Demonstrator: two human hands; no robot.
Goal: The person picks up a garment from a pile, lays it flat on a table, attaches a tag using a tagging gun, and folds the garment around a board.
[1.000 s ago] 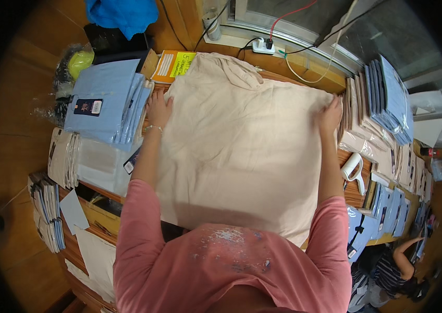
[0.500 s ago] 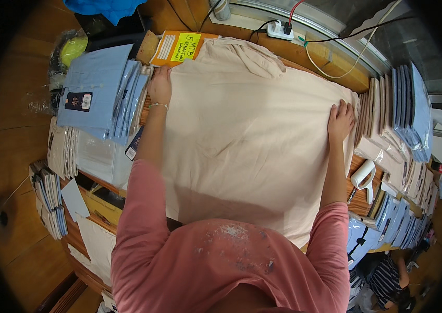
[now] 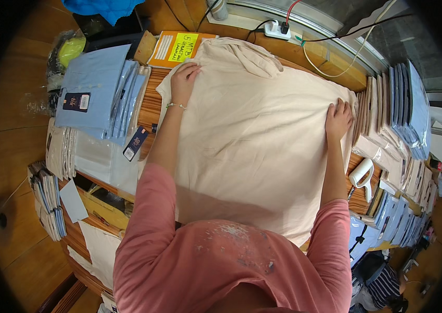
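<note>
A cream-coloured shirt (image 3: 252, 135) is spread over the wooden table in front of me, with creases across its upper part and a bunched fold at its far edge. My left hand (image 3: 184, 83), a bracelet at its wrist, rests on the shirt's upper left part. Its fingers are drawn together and seem to pinch the cloth. At the right edge, my right hand (image 3: 339, 121) lies flat on the fabric with its fingers apart. A dark hang tag (image 3: 136, 143) lies left of my left forearm.
Bagged blue shirts (image 3: 96, 88) are piled at left, beside an orange packet (image 3: 174, 48). Folded shirts (image 3: 388, 109) stand at right, near a white-handled lint roller (image 3: 363, 177). A power strip (image 3: 277, 30) sits by the window. A person in striped clothing (image 3: 385, 284) is at lower right.
My left hand has moved right, in from the shirt's left edge, and its fingers have drawn together. Creases now cross the upper cloth. The hang tag shows more fully. My right hand stays put.
</note>
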